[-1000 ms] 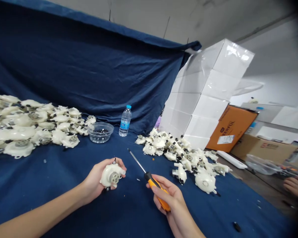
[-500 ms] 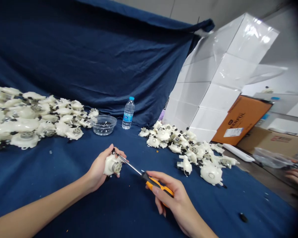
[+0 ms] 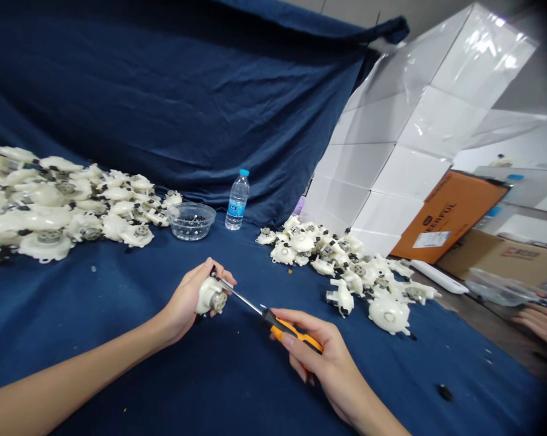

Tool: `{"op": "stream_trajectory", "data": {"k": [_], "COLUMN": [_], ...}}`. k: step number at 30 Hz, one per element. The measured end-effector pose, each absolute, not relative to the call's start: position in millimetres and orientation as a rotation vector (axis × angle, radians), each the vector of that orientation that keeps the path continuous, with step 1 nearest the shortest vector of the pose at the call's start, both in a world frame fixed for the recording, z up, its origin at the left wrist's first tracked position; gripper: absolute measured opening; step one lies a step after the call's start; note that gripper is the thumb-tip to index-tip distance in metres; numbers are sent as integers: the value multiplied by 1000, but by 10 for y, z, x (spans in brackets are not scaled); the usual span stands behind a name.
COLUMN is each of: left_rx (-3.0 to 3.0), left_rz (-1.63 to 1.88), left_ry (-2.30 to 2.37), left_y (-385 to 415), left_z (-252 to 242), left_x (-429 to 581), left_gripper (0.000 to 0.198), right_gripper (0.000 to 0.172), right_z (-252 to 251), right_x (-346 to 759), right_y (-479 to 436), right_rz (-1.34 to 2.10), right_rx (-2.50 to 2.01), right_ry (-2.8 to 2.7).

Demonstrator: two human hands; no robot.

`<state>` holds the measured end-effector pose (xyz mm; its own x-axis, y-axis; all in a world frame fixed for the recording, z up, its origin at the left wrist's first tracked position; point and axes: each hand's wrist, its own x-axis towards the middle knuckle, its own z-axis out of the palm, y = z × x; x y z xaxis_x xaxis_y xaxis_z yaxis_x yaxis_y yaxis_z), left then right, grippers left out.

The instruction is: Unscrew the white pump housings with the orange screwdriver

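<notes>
A cream-white plastic housing (image 3: pixel 206 295) with a grey round geared part on its side sits in my left hand (image 3: pixel 185 304), whose fingers are closed around it. My right hand (image 3: pixel 324 354) grips a screwdriver (image 3: pixel 295 337) by its orange and black handle. The metal shaft slants up to the left, and its tip meets a small black piece (image 3: pixel 214 272) at the top of the housing, by my left fingertips. Whether a screw sits under the tip is too small to tell.
Cream-white housings lie in a large pile (image 3: pixel 50 206) at left and a smaller pile (image 3: pixel 341 260) at right. A clear bowl (image 3: pixel 192 232) of small black parts stands beside a water bottle (image 3: pixel 237 203). White boxes (image 3: pixel 382 163) rise behind. Another person's hand (image 3: pixel 543 324) shows far right.
The camera view has shifted slightly. Both hands keep their holds, and the screwdriver tip stays at the black piece on the housing, which appears slightly turned.
</notes>
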<state>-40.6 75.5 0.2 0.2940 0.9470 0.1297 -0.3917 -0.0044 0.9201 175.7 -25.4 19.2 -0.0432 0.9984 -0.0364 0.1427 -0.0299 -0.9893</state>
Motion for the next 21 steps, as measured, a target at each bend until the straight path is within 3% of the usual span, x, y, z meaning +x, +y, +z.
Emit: {"op": "stream_trajectory", "data": {"k": [8,21], "left_rx": [1251,1289], "left_rz": [1213,1230], "left_ry": [722,752], "left_y": [769,746], "left_z": [-28,-48], "left_x": [-426,-429], "left_gripper": [35,32], "right_gripper": [29,28], "right_z": [214,199], "right_x": [1805,1807], "right_y": [-225,-233], "right_rz": [1617,1737], "right_rx": [-1111,-1008], "right_ry": [-970,-818]}}
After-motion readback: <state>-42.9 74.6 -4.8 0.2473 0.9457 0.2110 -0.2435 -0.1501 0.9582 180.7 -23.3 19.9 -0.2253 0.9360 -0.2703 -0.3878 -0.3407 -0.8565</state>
